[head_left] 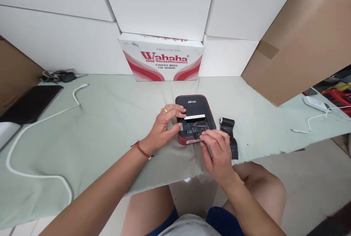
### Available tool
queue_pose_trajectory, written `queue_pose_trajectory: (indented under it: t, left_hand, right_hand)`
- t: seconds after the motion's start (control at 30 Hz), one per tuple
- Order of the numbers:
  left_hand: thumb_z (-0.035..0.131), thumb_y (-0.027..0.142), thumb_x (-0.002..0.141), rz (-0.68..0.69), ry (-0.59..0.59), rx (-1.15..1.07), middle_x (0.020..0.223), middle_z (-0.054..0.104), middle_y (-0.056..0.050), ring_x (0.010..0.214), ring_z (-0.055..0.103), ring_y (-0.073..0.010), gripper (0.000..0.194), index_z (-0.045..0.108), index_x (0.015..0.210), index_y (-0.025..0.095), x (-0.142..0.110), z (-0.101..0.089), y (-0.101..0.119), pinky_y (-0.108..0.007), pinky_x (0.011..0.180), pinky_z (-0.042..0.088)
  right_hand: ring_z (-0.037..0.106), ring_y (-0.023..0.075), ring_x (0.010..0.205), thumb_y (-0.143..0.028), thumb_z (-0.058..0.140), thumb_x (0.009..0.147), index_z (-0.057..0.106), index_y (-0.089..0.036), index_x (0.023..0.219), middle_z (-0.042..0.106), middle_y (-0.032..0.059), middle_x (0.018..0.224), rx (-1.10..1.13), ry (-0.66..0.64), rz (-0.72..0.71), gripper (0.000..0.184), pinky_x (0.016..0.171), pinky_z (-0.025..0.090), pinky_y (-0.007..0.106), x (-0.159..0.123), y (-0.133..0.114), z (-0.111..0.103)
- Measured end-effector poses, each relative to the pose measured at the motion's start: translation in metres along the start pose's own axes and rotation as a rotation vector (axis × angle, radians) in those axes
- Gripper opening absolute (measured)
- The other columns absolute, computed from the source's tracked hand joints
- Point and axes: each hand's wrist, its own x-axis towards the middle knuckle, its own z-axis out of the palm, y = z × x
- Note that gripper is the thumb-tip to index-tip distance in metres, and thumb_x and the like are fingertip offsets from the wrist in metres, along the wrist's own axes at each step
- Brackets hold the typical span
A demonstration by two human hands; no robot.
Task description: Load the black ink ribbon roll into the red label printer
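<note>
A small boxy device (192, 108), black on top with a red rim, lies on the cloth-covered table; it looks like a small printer. Black shiny film (197, 129) spreads over an open slot in its lower part, below a white label strip (195, 117). My left hand (168, 121) rests on the device's left side, fingers and thumb apart. With thumb and fingers my right hand (217, 151) pinches the film's lower edge. Just right of the device, a roll of black film (227, 122) lies partly unrolled, its loose length running towards the table's front edge.
A Wahaha water carton (164, 60) stands behind, against white boxes (161, 2). A brown cardboard panel (298, 42) leans at right. At left lie keys (59, 76), a dark flat tablet-like object (34, 101) and a white cable (35, 175). Another white cable (308, 124) lies at right.
</note>
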Motion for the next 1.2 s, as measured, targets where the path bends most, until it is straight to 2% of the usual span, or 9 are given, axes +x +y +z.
queue_pose_trajectory:
  t: [0.07, 0.17, 0.27, 0.43, 0.63, 0.8, 0.93, 1.0, 1.2]
  left_hand:
    - [0.074, 0.049, 0.094, -0.084, 0.008, -0.090, 0.164, 0.057, -0.008, 0.164, 0.040, -0.0366, 0.046, 0.072, 0.137, 0.033, 0.000, 0.003, -0.009, -0.062, 0.139, 0.026]
    - [0.080, 0.054, 0.087, -0.232, 0.021, -0.295, 0.190, 0.014, 0.000, 0.177, 0.006, -0.0338, 0.100, 0.030, 0.172, 0.042, -0.005, 0.010, -0.022, -0.059, 0.144, 0.005]
    - [0.077, 0.056, 0.091, -0.294, -0.033, -0.389, 0.192, 0.000, 0.002, 0.178, -0.003, -0.0282, 0.112, 0.006, 0.177, 0.045, -0.012, 0.015, -0.028, -0.054, 0.144, 0.002]
    - [0.072, 0.056, 0.098, -0.298, -0.060, -0.381, 0.192, 0.000, -0.001, 0.178, -0.001, -0.0253, 0.107, 0.002, 0.178, 0.041, -0.017, 0.018, -0.028, -0.048, 0.145, 0.004]
    - [0.069, 0.063, 0.098, -0.251, -0.069, -0.364, 0.190, 0.014, -0.006, 0.176, 0.018, -0.0315, 0.100, 0.013, 0.177, 0.038, -0.014, 0.021, -0.035, -0.051, 0.143, 0.023]
    - [0.067, 0.068, 0.096, -0.243, -0.083, -0.344, 0.189, 0.020, -0.006, 0.174, 0.024, -0.0322, 0.098, 0.015, 0.175, 0.039, -0.014, 0.021, -0.041, -0.051, 0.139, 0.031]
    - [0.066, 0.069, 0.096, -0.244, -0.084, -0.336, 0.189, 0.018, -0.006, 0.175, 0.021, -0.0323, 0.097, 0.016, 0.173, 0.039, -0.014, 0.021, -0.041, -0.050, 0.139, 0.031]
    - [0.067, 0.068, 0.096, -0.241, -0.079, -0.364, 0.189, 0.018, -0.006, 0.175, 0.019, -0.0320, 0.096, 0.017, 0.173, 0.038, -0.014, 0.021, -0.040, -0.050, 0.140, 0.029]
    - [0.067, 0.071, 0.094, -0.252, -0.092, -0.372, 0.190, 0.010, -0.006, 0.176, 0.018, -0.0312, 0.106, 0.005, 0.174, 0.042, -0.012, 0.022, -0.039, -0.051, 0.141, 0.026]
  right_hand:
    - [0.070, 0.0271, 0.115, -0.008, 0.059, 0.102, 0.067, -0.030, 0.134, 0.078, 0.0084, 0.123, 0.004, -0.004, 0.007, 0.040, 0.101, 0.057, 0.049, 0.000, 0.000, -0.001]
    - [0.070, 0.0275, 0.119, -0.008, 0.057, 0.104, 0.066, -0.031, 0.138, 0.078, 0.0087, 0.126, 0.005, -0.014, 0.021, 0.043, 0.105, 0.057, 0.052, -0.002, -0.002, -0.001]
    - [0.070, 0.0276, 0.120, -0.007, 0.057, 0.103, 0.066, -0.030, 0.140, 0.078, 0.0089, 0.128, 0.001, -0.014, 0.013, 0.044, 0.108, 0.057, 0.054, -0.005, -0.005, 0.001]
    - [0.071, 0.0277, 0.115, -0.015, 0.060, 0.106, 0.072, -0.025, 0.127, 0.080, 0.0097, 0.123, 0.005, -0.047, -0.012, 0.027, 0.105, 0.058, 0.051, 0.006, -0.005, -0.011]
    - [0.074, 0.0213, 0.088, -0.030, 0.054, 0.110, 0.077, -0.023, 0.103, 0.082, 0.0064, 0.103, 0.030, -0.457, 0.160, 0.025, 0.081, 0.056, 0.035, 0.096, 0.014, -0.029]
    - [0.077, 0.0290, 0.092, -0.016, 0.075, 0.089, 0.084, -0.025, 0.108, 0.085, 0.0102, 0.107, -0.425, -1.007, 0.126, 0.023, 0.074, 0.053, 0.036, 0.167, 0.026, 0.024]
    - [0.077, 0.0318, 0.086, -0.009, 0.086, 0.074, 0.084, -0.020, 0.089, 0.082, 0.0131, 0.091, -0.505, -1.076, 0.155, 0.019, 0.072, 0.054, 0.037, 0.181, 0.017, 0.051]
    - [0.077, 0.0307, 0.087, -0.014, 0.087, 0.078, 0.084, -0.020, 0.091, 0.082, 0.0117, 0.091, -0.503, -1.028, 0.146, 0.015, 0.072, 0.054, 0.036, 0.179, 0.014, 0.035]
    - [0.067, 0.0175, 0.082, -0.038, 0.074, 0.102, 0.083, -0.018, 0.118, 0.079, 0.0038, 0.095, -0.252, -0.792, 0.240, 0.027, 0.081, 0.046, 0.037, 0.178, 0.051, -0.075]
